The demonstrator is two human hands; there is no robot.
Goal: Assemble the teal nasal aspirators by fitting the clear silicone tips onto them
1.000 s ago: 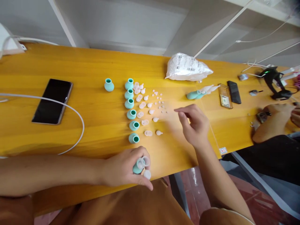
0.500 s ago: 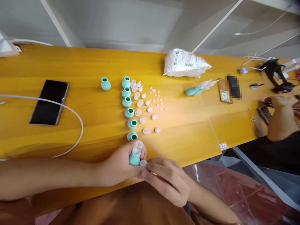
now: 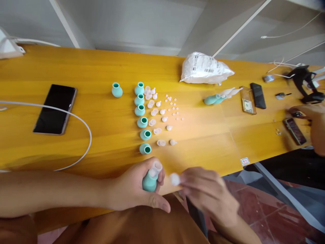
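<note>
My left hand is wrapped around a teal squeeze bulb, the thumb stretched away from it. A clear plastic connector stands at the bulb's mouth, tilted right. To the right, my right hand pinches a small whitish plastic piece; motion blur hides its exact shape. Beyond my left hand, several open-mouthed teal bulbs stand in a column. Beside them lie clear connectors, white nozzle tips and tiny pale discs.
A single teal bulb stands left of the column. Farther right lie bulbs with long nozzles, a white plastic bag and a black phone. Left is a large phone under a white cable. Another person's hand is far right.
My right hand has moved right, away from the bulb, with the small piece in its fingers. My left hand still holds the bulb and connector, slightly lower in view.
</note>
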